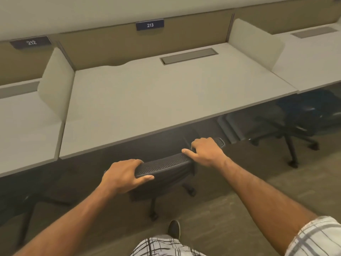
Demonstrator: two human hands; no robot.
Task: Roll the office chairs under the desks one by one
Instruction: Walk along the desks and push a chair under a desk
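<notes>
A black mesh office chair (164,164) stands at the front edge of the beige desk (147,100) labelled 213, its seat hidden beneath the desktop. My left hand (122,175) grips the left end of the backrest top, thumb toward me and fingers over the far side. My right hand (206,151) holds the right end of the same top edge, fingers curled over it and thumb along the rim. Below the backrest show the chair's legs and casters (154,216).
Another dark chair (293,122) sits under the desk to the right. A chair base (27,215) shows under desk 212 on the left. Beige dividers (57,85) separate the desktops. Carpet floor and my shoe (174,229) lie below.
</notes>
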